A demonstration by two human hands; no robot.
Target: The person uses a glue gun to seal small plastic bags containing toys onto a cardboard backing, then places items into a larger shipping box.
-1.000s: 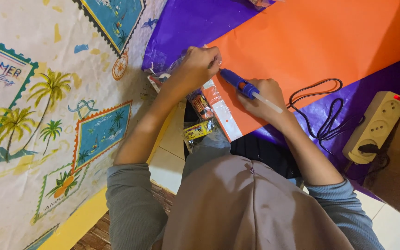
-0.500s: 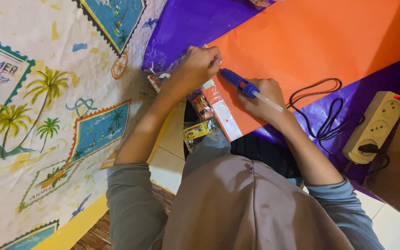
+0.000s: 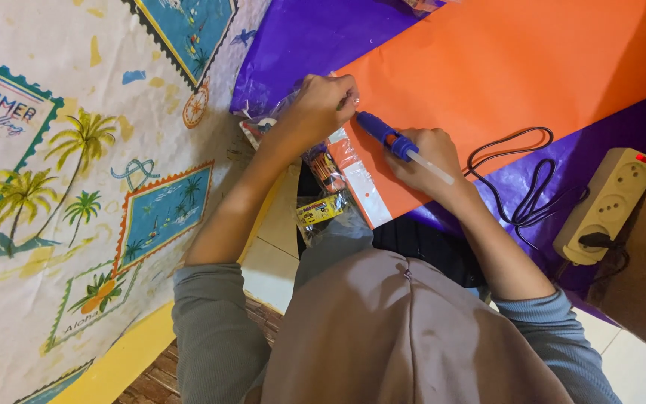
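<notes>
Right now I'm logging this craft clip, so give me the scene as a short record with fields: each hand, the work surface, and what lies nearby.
left hand: fingers pinch the edge of the orange sheet
right hand: grips a blue glue gun, tip toward the left hand
under the sheet: purple sheet
nearby: black cord; beige power strip at right
left side: palm-print cloth
</notes>
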